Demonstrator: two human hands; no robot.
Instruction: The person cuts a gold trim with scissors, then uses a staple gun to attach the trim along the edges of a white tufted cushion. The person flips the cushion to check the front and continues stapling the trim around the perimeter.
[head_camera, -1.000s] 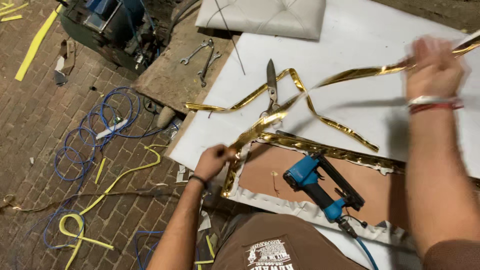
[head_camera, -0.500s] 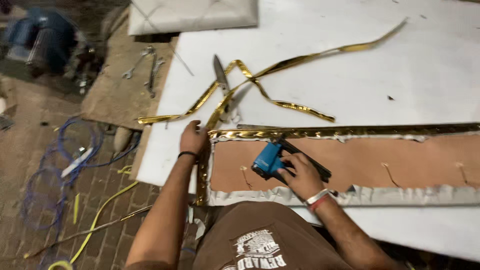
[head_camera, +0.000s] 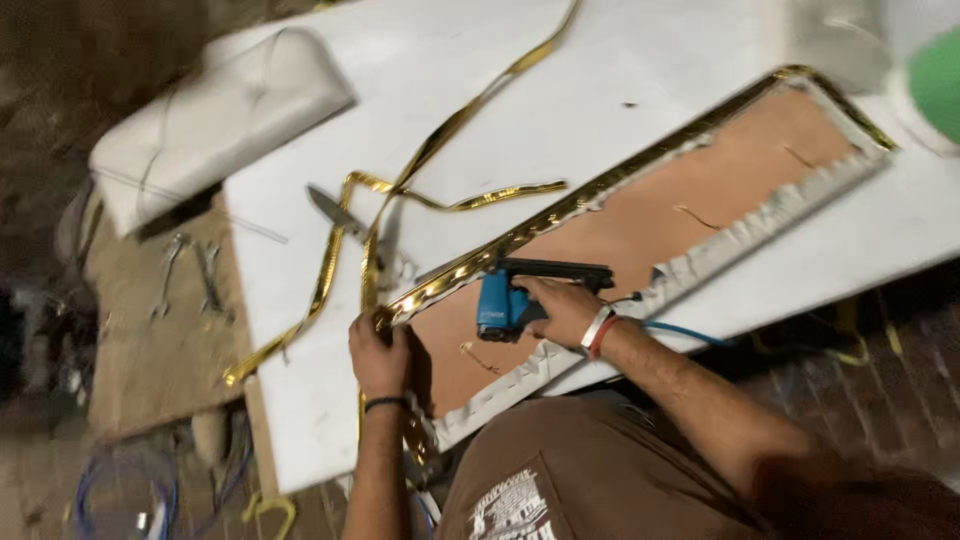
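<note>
Gold trim (head_camera: 560, 212) runs along the upper edge of a long brown upholstery panel (head_camera: 660, 225) lying on a white table (head_camera: 560, 110). The left hand (head_camera: 380, 352) presses down on the trim at the panel's near corner, fingers closed over it. The right hand (head_camera: 565, 310) is wrapped around a blue staple gun (head_camera: 510, 295) (its black nose rests against the trim). Loose gold strip (head_camera: 340, 250) curls over the table beside 1 pair of scissors (head_camera: 335, 212). A white cushion (head_camera: 215, 120) lies behind.
</note>
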